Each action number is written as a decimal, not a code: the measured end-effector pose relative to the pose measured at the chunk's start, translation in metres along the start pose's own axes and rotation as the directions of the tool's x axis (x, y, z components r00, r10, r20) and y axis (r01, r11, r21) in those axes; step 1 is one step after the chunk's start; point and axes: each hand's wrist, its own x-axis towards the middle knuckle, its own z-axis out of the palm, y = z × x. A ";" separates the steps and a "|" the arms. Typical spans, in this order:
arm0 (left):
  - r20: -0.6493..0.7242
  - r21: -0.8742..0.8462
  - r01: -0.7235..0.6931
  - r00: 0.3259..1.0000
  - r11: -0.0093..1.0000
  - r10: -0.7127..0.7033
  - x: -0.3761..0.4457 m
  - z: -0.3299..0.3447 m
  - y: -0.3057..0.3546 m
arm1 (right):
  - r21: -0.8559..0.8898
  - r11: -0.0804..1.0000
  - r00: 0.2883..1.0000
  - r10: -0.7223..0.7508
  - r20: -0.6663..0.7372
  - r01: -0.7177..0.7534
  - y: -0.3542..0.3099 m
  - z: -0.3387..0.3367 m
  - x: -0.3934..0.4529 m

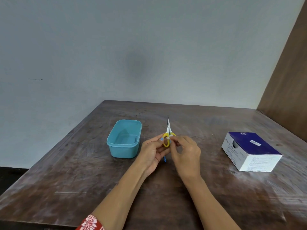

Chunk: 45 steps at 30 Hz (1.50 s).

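Brown table (pixel 83 171) before a grey wall (pixel 116 47): the left hand (pixel 153 153) grips the yellow handles of the scissors (pixel 168 128), held over the table's middle, blades closed and pointing away. The right hand (pixel 186 155) pinches a small white wad (pixel 169 137) against the handles. A teal tub (pixel 123 150) stands near on the left; a blue-and-white box (pixel 252 146) lies well apart on the right.

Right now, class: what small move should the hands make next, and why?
Probably slide the white swab up the scissors toward the tip: the right hand pinches it at the yellow handle, while the left hand grips them.
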 end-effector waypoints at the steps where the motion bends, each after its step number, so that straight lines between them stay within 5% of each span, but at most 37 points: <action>1: 0.005 -0.009 0.010 1.000 1.000 -0.010 0.000 0.000 0.000 | -0.011 1.000 1.000 -0.004 -0.005 0.004 0.001 0.000 0.001; 27: -0.034 -0.008 0.022 0.999 1.000 -0.022 -0.001 0.002 0.001 | -0.028 1.000 0.999 -0.011 0.036 0.012 -0.005 -0.002 -0.001; 35: 0.046 0.036 0.095 0.994 0.995 -0.097 -0.002 0.003 -0.003 | 0.021 1.000 0.994 0.019 -0.108 -0.017 -0.001 -0.003 0.003; 45: 0.018 0.035 0.088 0.996 0.995 -0.089 -0.002 0.001 -0.002 | 0.029 0.999 0.999 -0.044 -0.006 0.044 -0.004 -0.004 0.002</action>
